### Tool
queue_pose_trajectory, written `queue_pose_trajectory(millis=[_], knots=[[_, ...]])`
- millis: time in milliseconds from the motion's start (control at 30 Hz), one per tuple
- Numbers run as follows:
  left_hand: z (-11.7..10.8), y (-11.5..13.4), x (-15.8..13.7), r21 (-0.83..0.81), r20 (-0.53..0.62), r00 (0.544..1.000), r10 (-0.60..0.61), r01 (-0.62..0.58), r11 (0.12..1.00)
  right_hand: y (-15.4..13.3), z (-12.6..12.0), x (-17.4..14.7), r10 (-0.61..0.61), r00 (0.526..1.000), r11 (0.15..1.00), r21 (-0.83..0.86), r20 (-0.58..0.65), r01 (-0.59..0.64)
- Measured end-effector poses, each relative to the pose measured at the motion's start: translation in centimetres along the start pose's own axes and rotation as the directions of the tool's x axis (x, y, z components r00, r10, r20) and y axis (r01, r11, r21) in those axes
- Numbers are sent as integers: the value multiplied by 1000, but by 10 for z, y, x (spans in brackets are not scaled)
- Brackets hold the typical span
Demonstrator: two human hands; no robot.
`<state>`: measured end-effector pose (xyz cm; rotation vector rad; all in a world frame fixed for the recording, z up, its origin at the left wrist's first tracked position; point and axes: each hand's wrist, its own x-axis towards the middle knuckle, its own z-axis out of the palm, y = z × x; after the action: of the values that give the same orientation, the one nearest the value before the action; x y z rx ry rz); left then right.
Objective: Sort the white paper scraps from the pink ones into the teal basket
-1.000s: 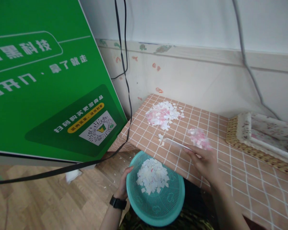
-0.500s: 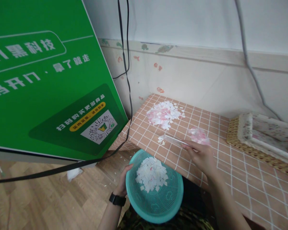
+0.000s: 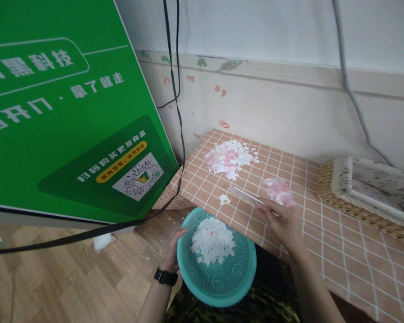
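Note:
My left hand (image 3: 174, 252) is closed on the left rim of a green plastic colander (image 3: 218, 287), its thumb over the edge. The colander is tilted just below the table's front edge and holds a heap of small white paper squares (image 3: 212, 240). Pinched in my right hand (image 3: 280, 220) is a thin, flat whitish tool (image 3: 244, 194) pointing left over the table; I cannot make out its exact kind. Close to its tip lies a little cluster of white paper bits (image 3: 224, 198). Behind it spreads a bigger pile of white and pink bits (image 3: 229, 157).
A pinkish pile (image 3: 278, 190) lies beyond my right hand on the checked tablecloth (image 3: 340, 251). At the right stands a lined wicker basket (image 3: 326, 181). A green cabinet (image 3: 87, 112) rises at the left, with a black cable (image 3: 181, 134) hanging in front. Paper scraps dot the floor.
The tool's tip has moved a little up and off the small cluster, which shows more fully now. My left hand keeps the colander in nearly the same place.

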<state>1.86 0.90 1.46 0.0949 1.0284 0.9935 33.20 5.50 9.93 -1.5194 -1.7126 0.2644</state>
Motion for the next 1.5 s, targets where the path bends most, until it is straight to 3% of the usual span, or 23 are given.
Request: queue_pose_trajectory(millis=[300, 500, 567, 667, 800, 1067, 1233, 1400, 1500], knots=[[-1, 0, 2, -40, -13, 1000, -7, 6, 999, -21, 9, -8, -108, 990, 994, -13, 95, 110], [11, 3, -4, -57, -50, 999, -20, 17, 998, -42, 11, -22, -120, 969, 985, 146, 215, 90], [15, 3, -6, -63, -26, 999, -40, 39, 997, -39, 11, -25, -57, 988, 990, 137, 144, 37], [19, 1, -8, -66, 18, 998, -53, 54, 996, -26, 9, -22, 53, 996, 998, -14, -74, -54], [17, -7, -5, -45, 23, 997, -69, 70, 996, -14, 4, -9, 30, 984, 975, -210, -175, -67], [28, -37, -4, -47, 73, 984, -160, 163, 985, -11, 9, 4, -111, 992, 968, -233, -65, 93], [36, -44, -6, -12, 135, 960, -246, 250, 968, -10, 9, -1, -110, 994, 982, -158, -16, 106], [44, -41, -9, 26, 79, 973, -219, 217, 976, -21, 13, -13, -138, 990, 985, -101, 10, 139], [51, -38, -14, 44, 56, 978, -199, 197, 979, -43, 19, -18, -158, 981, 987, 6, 112, 159]])
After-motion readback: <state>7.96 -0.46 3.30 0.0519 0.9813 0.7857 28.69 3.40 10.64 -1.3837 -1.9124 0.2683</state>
